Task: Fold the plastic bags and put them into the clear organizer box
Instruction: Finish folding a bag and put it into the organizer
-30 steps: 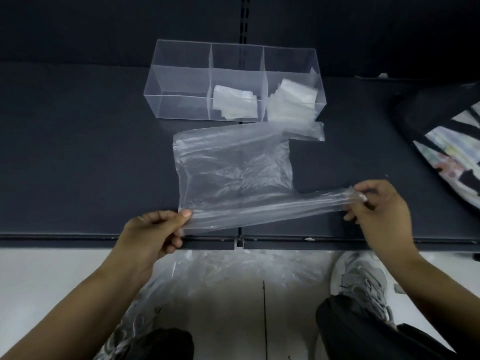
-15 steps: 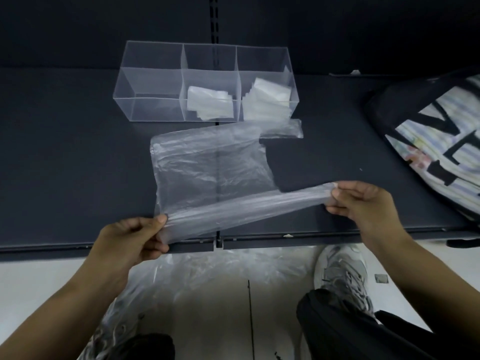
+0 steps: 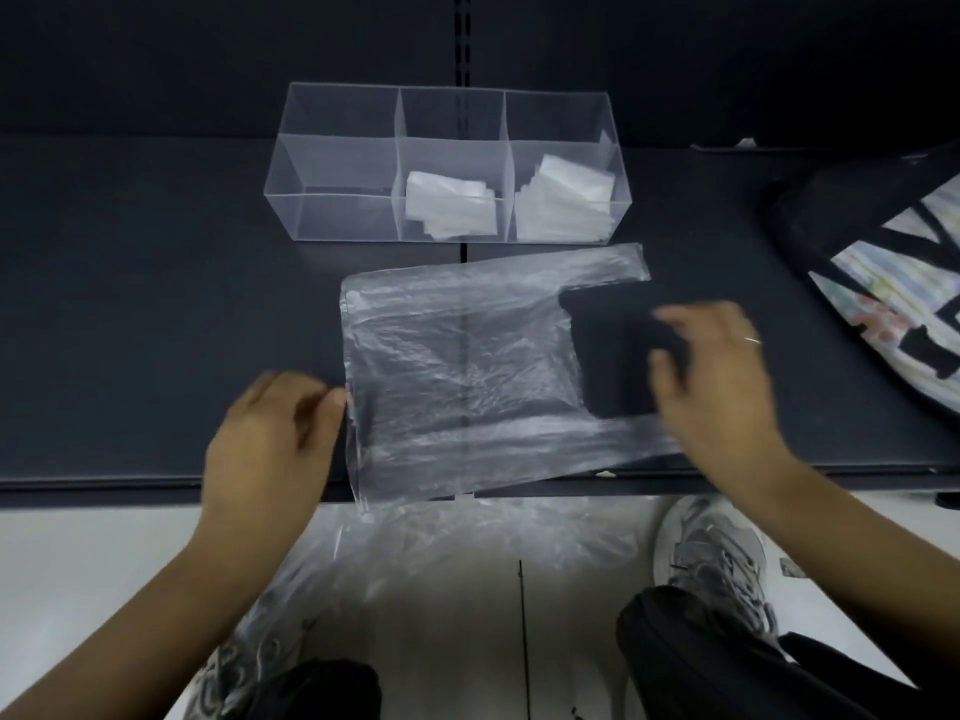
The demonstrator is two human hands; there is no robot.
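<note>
We see a crinkled clear plastic bag (image 3: 457,376) flat on the dark matte surface (image 3: 130,304) at frame centre, below the rectangular three-compartment organizer box (image 3: 447,163). Left hand (image 3: 270,433) and right hand (image 3: 711,381) blur; finger spread unclear.

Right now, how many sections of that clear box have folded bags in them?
2 of 3. The middle section holds a small stack and the right section a fuller one; the left section looks empty. The exact number of bags in each stack can't be told.
</note>
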